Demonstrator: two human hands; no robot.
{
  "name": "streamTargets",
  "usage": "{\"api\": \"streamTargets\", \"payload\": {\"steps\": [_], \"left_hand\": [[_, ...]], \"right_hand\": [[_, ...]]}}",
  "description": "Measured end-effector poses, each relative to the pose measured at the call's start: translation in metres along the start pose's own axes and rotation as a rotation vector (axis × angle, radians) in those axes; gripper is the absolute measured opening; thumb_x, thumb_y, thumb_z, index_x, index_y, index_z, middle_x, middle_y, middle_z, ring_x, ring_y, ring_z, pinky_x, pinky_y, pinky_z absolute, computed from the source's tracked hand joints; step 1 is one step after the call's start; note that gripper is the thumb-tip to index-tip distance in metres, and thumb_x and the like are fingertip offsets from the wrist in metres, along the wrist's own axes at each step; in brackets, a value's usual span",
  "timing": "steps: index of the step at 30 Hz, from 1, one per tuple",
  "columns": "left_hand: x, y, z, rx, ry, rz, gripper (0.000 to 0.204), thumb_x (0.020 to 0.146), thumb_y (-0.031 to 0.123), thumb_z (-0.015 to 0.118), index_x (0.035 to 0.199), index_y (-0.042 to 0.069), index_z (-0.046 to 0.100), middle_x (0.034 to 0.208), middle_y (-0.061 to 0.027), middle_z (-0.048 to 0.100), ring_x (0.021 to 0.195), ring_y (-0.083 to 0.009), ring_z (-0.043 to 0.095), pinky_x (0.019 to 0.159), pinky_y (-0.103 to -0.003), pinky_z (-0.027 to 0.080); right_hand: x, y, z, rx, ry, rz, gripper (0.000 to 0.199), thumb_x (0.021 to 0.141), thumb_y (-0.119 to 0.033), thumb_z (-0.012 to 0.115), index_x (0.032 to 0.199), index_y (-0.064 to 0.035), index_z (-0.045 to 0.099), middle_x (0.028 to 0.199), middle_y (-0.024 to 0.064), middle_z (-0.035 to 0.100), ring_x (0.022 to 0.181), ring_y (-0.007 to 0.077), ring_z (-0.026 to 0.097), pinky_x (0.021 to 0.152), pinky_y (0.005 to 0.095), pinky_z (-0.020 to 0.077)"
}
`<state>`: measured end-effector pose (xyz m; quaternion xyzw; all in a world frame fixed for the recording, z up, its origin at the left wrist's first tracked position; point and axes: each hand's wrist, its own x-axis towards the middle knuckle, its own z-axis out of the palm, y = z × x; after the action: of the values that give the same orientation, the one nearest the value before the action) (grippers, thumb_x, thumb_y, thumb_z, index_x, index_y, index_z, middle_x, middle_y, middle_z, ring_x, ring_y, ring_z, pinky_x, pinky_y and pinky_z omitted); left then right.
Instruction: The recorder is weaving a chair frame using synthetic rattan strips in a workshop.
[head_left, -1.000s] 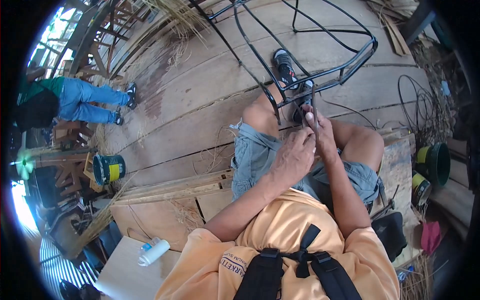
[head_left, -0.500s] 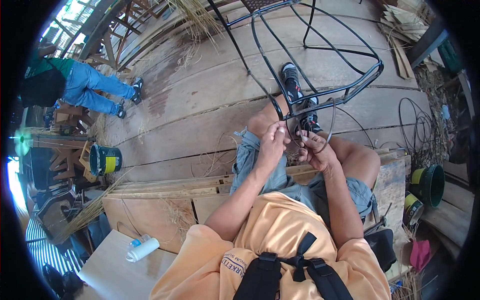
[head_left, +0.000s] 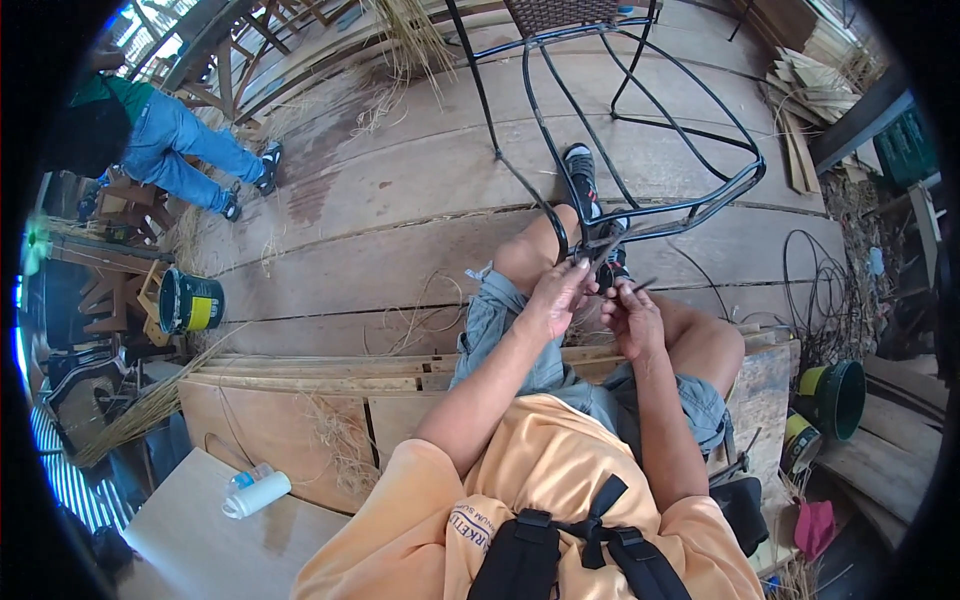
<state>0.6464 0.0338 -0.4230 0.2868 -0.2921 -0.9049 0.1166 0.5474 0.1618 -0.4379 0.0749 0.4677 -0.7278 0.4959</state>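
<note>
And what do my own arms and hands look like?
The left sleeve and right sleeve are short, loose and pale orange. Below them, the forearms are bare to the wrist. The left fingers and right fingers are ungloved.

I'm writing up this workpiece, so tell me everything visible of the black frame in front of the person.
The black frame is an open structure of slim, glossy tubes, metal by their look. Long bars run toward a rounded near end, where rails curve close together. At its far end shows a brown woven panel, cut off by the picture's edge. The frame is seen against the plank floor, its near left corner by the left hand; whether that hand touches it is unclear.
</note>
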Motion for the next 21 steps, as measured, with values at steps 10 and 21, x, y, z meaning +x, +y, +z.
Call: {"api": "streamTargets", "payload": {"steps": [10, 21], "left_hand": [[0.005, -0.009, 0.009, 0.531, 0.210, 0.195, 0.009, 0.084, 0.006, 0.054, 0.093, 0.004, 0.054, 0.072, 0.0030, 0.052, 0.066, -0.0046, 0.046, 0.056, -0.020, 0.039], [0.014, -0.028, 0.005, 0.314, 0.076, 0.212, 0.012, 0.082, 0.000, 0.050, 0.092, 0.005, 0.045, 0.081, -0.0019, 0.048, 0.066, -0.0100, 0.051, 0.056, -0.024, 0.047]], "right_hand": [[-0.100, -0.090, 0.096, -0.821, 0.069, -0.971, 0.018, 0.088, -0.004, 0.049, 0.103, -0.0014, 0.057, 0.099, 0.0065, 0.060, 0.092, 0.0129, 0.055, 0.084, 0.0248, 0.0422], [-0.002, -0.051, 0.034, -1.990, -0.310, -0.403, 0.021, 0.085, -0.021, 0.050, 0.095, -0.0054, 0.059, 0.095, 0.0173, 0.061, 0.089, 0.0363, 0.058, 0.076, 0.0448, 0.0460]]}}
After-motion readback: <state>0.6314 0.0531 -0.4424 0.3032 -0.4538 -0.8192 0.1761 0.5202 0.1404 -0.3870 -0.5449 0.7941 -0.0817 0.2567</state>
